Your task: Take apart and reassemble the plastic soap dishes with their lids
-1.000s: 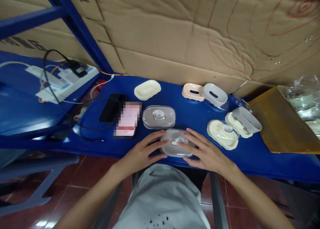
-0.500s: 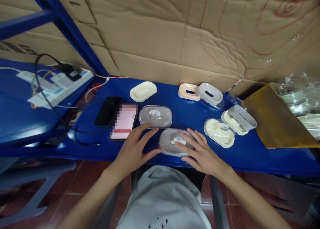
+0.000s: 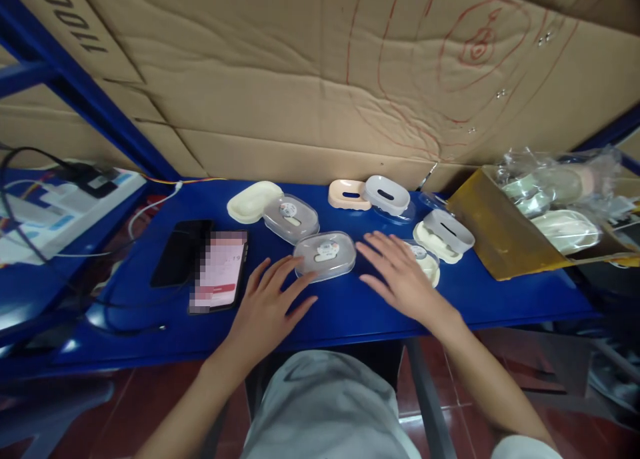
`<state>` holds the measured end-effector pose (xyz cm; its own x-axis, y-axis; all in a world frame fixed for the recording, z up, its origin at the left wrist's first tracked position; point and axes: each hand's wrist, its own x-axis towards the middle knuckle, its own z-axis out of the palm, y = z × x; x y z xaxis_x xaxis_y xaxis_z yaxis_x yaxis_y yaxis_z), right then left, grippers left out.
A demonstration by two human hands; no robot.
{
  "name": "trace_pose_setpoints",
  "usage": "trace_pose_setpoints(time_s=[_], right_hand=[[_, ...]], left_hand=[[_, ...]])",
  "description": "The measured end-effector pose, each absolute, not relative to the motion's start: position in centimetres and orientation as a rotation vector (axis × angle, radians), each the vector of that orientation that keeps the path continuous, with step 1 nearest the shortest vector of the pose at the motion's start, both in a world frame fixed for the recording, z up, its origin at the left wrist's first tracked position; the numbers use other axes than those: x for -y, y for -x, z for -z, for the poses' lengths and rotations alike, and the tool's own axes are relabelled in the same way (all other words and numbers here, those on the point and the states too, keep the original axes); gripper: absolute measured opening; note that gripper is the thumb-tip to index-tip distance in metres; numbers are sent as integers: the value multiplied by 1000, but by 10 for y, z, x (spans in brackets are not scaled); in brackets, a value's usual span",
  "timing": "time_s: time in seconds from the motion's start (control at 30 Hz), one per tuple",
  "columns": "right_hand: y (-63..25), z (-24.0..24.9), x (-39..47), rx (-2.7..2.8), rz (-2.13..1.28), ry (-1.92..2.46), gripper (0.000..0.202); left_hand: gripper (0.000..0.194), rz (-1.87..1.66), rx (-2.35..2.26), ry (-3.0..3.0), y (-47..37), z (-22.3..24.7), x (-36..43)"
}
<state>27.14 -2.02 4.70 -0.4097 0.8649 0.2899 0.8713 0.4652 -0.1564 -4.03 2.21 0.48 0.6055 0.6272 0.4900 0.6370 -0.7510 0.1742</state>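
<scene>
A grey oval soap dish under a clear cover (image 3: pixel 330 262), with a round label, lies in front of me. My left hand (image 3: pixel 273 299) is spread, its fingertips at the left end of this dish. To the right, my right hand (image 3: pixel 395 272) hovers with fingers apart, holding nothing, and partly hides a cream covered dish (image 3: pixel 431 267). Behind the near dish sits a second grey covered dish (image 3: pixel 291 219), touching a cream dish (image 3: pixel 254 201). Farther back, a peach dish (image 3: pixel 345 191) stands beside a grey dish (image 3: pixel 387 192).
Two phones, one black (image 3: pixel 175 255) and one lit (image 3: pixel 223 265), lie at the left, near a power strip (image 3: pixel 107 199) with cables. At the right are another grey dish (image 3: pixel 457 233) on a cream piece and a carton (image 3: pixel 487 229) of bagged dishes. Cardboard (image 3: pixel 280 79) stands behind.
The near grey dish has moved away from the table's front edge, and the second one now touches the cream dish. My right hand has come off the near dish. The camera view has shifted.
</scene>
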Motion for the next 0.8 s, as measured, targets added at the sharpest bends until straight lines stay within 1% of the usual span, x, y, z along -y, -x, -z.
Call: trace_pose_setpoints(time_s=[0.13,0.23,0.3,0.4,0.53,0.57,0.7,0.73,0.8], right_hand=[[-342,-35,54,2243,96,1791,63],[-366,-23,68,2169,96,1870,53],[-363,-20,72,2155,45,1840,48],[-345,-19,71,2147,14,1774,49],[-334,-16,64,2092,94,1781,48],[-334,-15,61,2073,125,1798,48],[-341,-12,51,2054,216,1880,45],[-342,-13,47,2068,218,1889,45],[-344,-17,34,2101,217,1876,45]], left_hand=[[31,895,1177,2712,37,-1,-24],[31,960,1118,2704,19,-7,-12],[30,961,950,2821,-1,-11,2],[32,850,699,3038,-33,-10,20],[44,663,641,3174,-61,-4,24],[44,630,643,3182,-64,-3,23],[22,562,633,3168,-60,1,24],[20,565,634,3160,-57,2,26],[22,587,651,3147,-50,6,31]])
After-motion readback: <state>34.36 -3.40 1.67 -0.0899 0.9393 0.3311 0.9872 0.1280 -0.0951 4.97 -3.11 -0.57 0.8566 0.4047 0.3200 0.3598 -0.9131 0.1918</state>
